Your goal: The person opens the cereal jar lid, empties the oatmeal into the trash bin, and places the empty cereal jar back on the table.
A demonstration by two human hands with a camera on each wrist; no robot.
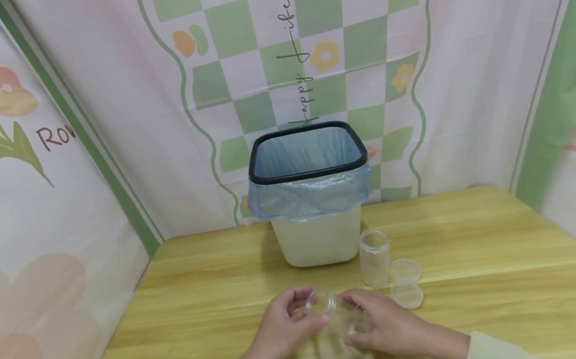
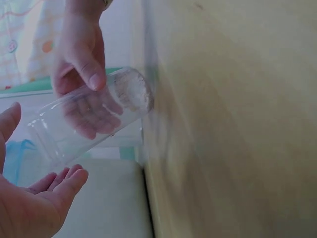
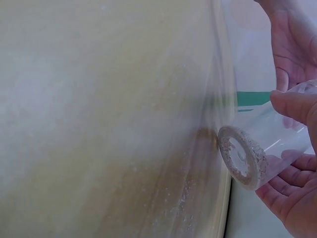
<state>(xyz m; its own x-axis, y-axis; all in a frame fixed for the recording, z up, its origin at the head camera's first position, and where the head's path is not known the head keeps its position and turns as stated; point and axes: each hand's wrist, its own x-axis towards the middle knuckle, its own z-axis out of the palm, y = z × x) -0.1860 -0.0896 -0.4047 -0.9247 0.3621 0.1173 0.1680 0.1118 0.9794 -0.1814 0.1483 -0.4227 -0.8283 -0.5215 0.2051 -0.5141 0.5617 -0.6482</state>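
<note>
A clear plastic jar is tilted low over the table, its mouth toward my left hand. Crumbly pale-brown residue clings around its bottom. My right hand grips the jar near its base, thumb on one side and fingers on the other. In the left wrist view, those fingers show through the clear wall. My left hand is spread at the mouth end, with its thumb and fingers on either side of the rim. In the left wrist view, its fingertips lie just below the rim.
A pale bin with a black rim and blue liner bag stands at the back of the wooden table. Right of it are an upright clear jar and two clear round lids. Printed curtains enclose the table.
</note>
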